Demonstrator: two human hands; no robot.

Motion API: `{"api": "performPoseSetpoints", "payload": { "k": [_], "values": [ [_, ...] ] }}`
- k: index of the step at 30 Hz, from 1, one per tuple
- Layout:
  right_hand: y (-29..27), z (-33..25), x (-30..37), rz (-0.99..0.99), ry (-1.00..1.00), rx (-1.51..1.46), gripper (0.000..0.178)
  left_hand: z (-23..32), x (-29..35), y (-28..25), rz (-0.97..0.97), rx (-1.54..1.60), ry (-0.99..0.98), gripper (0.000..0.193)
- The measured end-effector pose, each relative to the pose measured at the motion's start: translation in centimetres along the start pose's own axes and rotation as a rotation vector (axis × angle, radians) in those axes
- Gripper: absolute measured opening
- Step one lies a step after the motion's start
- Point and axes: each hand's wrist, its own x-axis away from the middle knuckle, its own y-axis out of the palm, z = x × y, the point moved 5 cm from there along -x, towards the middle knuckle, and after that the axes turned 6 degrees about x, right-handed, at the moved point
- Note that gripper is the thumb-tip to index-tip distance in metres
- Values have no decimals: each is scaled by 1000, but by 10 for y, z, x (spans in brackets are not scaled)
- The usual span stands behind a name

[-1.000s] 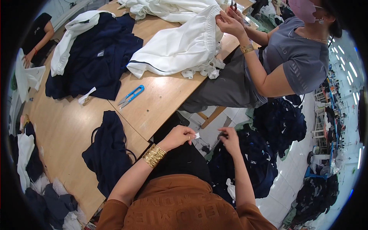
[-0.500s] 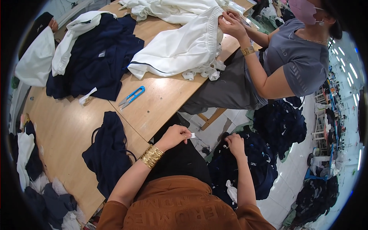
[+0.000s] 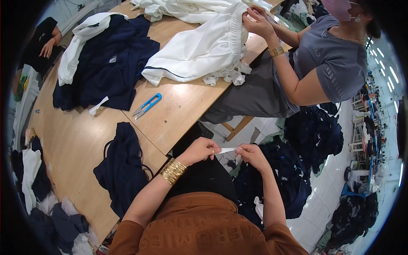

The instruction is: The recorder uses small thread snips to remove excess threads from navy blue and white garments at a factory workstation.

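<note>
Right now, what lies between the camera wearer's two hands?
In the head view, a thin white strip spans from the left hand to the right hand.

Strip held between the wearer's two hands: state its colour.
The strip is white; it shows best in the head view.

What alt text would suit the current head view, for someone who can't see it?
A left hand and a right hand hold a white strip between them. On the table to the left lie blue snips and navy garments; at upper right, a co-worker in grey handles a white garment.
</note>
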Motion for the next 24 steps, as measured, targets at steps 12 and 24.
{"api": "performPoseSetpoints", "payload": {
  "k": [12,24],
  "values": [
    [-50,66,4,719,-176,248,15,-19,-4,5,80,390,-105,27],
    [20,13,-18,77,-62,91,17,-13,3,-3,62,318,-141,30]
  ]
}}
